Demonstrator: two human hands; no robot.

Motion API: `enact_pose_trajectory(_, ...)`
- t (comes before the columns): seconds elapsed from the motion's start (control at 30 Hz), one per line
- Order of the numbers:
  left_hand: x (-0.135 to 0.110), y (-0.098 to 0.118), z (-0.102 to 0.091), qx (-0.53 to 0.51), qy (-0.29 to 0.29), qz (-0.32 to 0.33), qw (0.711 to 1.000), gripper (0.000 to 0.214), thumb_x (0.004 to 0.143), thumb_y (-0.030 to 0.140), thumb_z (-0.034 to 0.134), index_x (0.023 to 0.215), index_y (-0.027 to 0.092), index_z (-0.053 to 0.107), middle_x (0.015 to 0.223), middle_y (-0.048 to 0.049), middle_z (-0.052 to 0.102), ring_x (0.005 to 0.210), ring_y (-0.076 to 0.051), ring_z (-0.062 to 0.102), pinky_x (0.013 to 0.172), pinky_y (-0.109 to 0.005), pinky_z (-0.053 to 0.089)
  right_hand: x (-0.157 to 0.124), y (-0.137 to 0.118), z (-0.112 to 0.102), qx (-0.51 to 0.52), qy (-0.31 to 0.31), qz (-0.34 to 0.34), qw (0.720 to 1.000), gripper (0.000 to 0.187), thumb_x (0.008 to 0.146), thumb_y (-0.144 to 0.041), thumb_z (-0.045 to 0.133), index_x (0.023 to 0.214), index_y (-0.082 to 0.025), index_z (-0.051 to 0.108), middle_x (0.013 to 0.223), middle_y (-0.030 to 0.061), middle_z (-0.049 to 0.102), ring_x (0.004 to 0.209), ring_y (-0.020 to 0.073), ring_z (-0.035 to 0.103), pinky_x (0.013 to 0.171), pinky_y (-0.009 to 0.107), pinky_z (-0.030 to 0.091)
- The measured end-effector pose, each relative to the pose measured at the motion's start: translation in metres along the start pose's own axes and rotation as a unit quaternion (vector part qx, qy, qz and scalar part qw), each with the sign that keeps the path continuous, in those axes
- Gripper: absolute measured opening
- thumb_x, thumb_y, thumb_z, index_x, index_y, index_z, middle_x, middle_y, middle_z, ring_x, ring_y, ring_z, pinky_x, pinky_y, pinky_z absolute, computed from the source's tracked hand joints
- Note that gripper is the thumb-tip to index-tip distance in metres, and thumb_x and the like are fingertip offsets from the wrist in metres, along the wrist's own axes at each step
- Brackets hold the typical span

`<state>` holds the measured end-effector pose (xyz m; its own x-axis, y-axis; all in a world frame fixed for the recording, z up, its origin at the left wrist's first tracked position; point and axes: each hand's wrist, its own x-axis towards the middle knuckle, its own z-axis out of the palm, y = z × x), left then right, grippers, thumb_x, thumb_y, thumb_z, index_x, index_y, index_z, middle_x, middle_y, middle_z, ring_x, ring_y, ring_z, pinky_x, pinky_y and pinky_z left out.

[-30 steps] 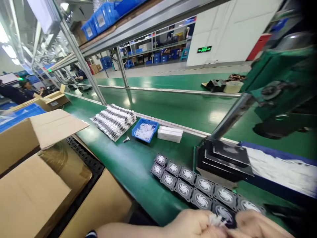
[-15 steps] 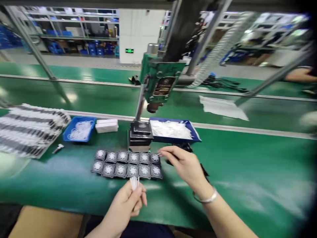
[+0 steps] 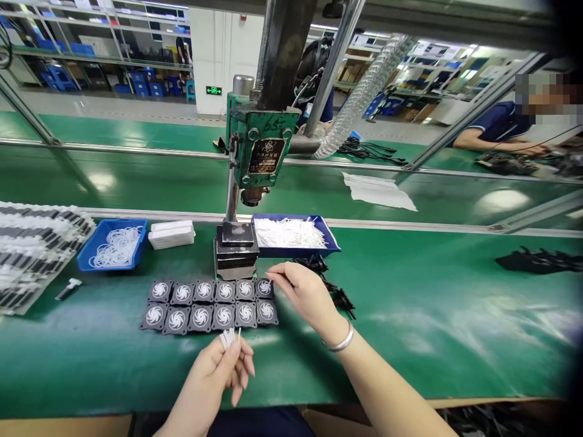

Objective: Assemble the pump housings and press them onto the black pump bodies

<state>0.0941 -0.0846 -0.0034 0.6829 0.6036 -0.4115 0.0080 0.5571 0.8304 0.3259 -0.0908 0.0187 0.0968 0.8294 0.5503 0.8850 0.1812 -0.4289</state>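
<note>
**On the green desk (image 3: pixel 410 291): thin white strips (image 3: pixel 228 337) and black fan-like units (image 3: pixel 203 312)**

Head view. The left hand (image 3: pixel 214 364) lies before the near row of units, its grip pinching a small, splayed bundle of strips, free ends towards the block. The right hand (image 3: pixel 305 297) reaches to the right end of the far row; thumb and forefinger are pressed together, apparently on a single strip (image 3: pixel 270 280), at the last unit. A heap of similar strips (image 3: pixel 291 233) fills a dark blue tray (image 3: pixel 334 246) beside the base of a green press (image 3: pixel 264 152).

Handling, as judged: strips very light, smooth, somewhat bendable, liable to slide apart; best pinched near one end, leaving the tip free. Units probably stiff and light, best taken by the outer frame, away from the swirled centre.
</note>
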Motion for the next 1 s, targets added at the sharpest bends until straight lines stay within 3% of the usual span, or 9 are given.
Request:
enact_pose_trajectory(0.33,0.001,-0.005,-0.003,-0.024,-0.014,0.008,1.000,0.048,0.083,0.061,0.066,0.088,0.013,0.062,0.072,-0.0028,0.062,0.058,-0.012,0.059,0.045,-0.020,0.046,-0.002,-0.001,0.003,0.020,0.017,-0.004,1.000,0.017,0.100,-0.026,0.053,0.089,-0.018,0.063,0.080,0.0036,0.070,0.074,0.0162,0.066,0.070,0.028,0.052)
enact_pose_trajectory(0.6,0.004,-0.009,-0.009,-0.053,-0.035,0.023,0.998,0.046,0.081,0.058,0.070,0.087,0.013,0.063,0.071,-0.0035,0.065,0.057,-0.013,0.063,0.051,-0.024,0.054,-0.002,0.001,0.006,-0.054,-0.052,-0.017,0.997,0.022,0.097,-0.032,0.058,0.081,-0.018,0.057,0.074,0.0030,0.062,0.069,0.0174,0.058,0.065,0.030,0.047)
enact_pose_trajectory(0.7,0.002,-0.009,-0.011,-0.024,-0.030,0.017,0.999,0.048,0.082,0.060,0.067,0.089,0.014,0.062,0.075,-0.0040,0.066,0.056,-0.013,0.064,0.049,-0.024,0.053,0.003,-0.005,-0.013,-0.068,0.005,-0.008,0.998,0.028,0.094,-0.044,0.062,0.088,-0.017,0.057,0.078,0.0039,0.059,0.070,0.0181,0.054,0.066,0.031,0.045)
enact_pose_trajectory(0.77,0.001,-0.009,-0.013,0.004,-0.026,0.016,1.000,0.048,0.084,0.062,0.063,0.090,0.014,0.061,0.078,-0.0038,0.065,0.053,-0.013,0.063,0.046,-0.024,0.052,0.006,-0.016,-0.027,-0.029,0.070,0.021,0.997,0.025,0.095,-0.042,0.061,0.089,-0.018,0.057,0.078,0.0032,0.057,0.069,0.0166,0.052,0.066,0.030,0.044)
enact_pose_trajectory(0.8,0.000,-0.009,-0.013,0.018,-0.026,0.020,0.999,0.048,0.086,0.063,0.061,0.091,0.015,0.061,0.079,-0.0039,0.065,0.052,-0.013,0.062,0.045,-0.024,0.051,0.007,-0.023,-0.032,0.006,0.073,0.030,0.997,0.022,0.096,-0.039,0.060,0.089,-0.018,0.058,0.079,0.0028,0.057,0.069,0.0157,0.051,0.066,0.029,0.044)
enact_pose_trajectory(0.87,0.000,-0.008,-0.014,0.046,-0.028,0.038,0.998,0.048,0.089,0.063,0.057,0.093,0.015,0.062,0.080,-0.0045,0.065,0.053,-0.013,0.062,0.048,-0.025,0.052,0.005,-0.038,-0.033,0.100,-0.011,0.027,0.995,0.020,0.096,-0.038,0.061,0.093,-0.018,0.061,0.083,0.0030,0.060,0.071,0.0143,0.053,0.067,0.027,0.045)
enact_pose_trajectory(0.93,-0.001,-0.007,-0.014,0.083,-0.035,0.059,0.994,0.049,0.091,0.062,0.053,0.089,0.014,0.064,0.075,-0.0051,0.066,0.055,-0.014,0.063,0.053,-0.026,0.053,0.000,-0.054,-0.023,0.193,-0.142,0.012,0.971,0.023,0.095,-0.041,0.062,0.097,-0.018,0.064,0.087,0.0035,0.063,0.073,0.0134,0.057,0.069,0.025,0.048)
enact_pose_trajectory(1.0,-0.002,-0.004,-0.016,0.119,-0.034,0.076,0.989,0.050,0.092,0.061,0.052,0.082,0.014,0.065,0.067,-0.0049,0.065,0.055,-0.014,0.062,0.057,-0.026,0.053,-0.007,-0.067,-0.007,0.245,-0.203,0.016,0.948,0.025,0.096,-0.042,0.059,0.091,-0.017,0.065,0.084,0.0030,0.064,0.074,0.0126,0.058,0.069,0.023,0.048)
